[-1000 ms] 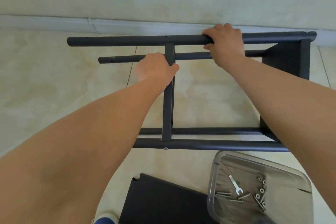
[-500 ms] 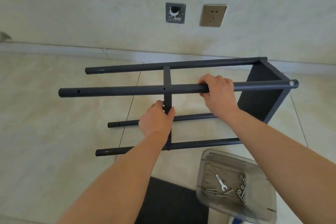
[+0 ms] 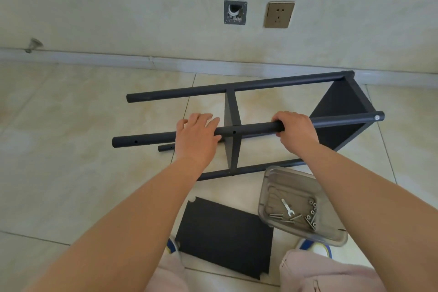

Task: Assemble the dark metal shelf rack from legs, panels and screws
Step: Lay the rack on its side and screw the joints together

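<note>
The right hand (image 3: 295, 134) has its fingers curled over the near upper leg (image 3: 251, 129), gripping it just right of the middle panel (image 3: 233, 140); the left hand (image 3: 198, 136) has let go of that panel, which it pinched half a second ago, and now lies over the same leg at nine o'clock from the panel, fingers fairly straight and loosely spread, whether they close underneath cannot be told. The rack (image 3: 331, 111) has been rolled since a second ago and lies on its side on the floor, end panel at three o'clock, open leg ends at nine o'clock, empty holes showing there; so judged, both hands are steadying it for the last panel (image 3: 225, 232), which lies loose at six o'clock; the tray (image 3: 267, 182) of screws (image 3: 310, 216) and wrench (image 3: 287, 207) sits at five o'clock, just beside it.
</note>
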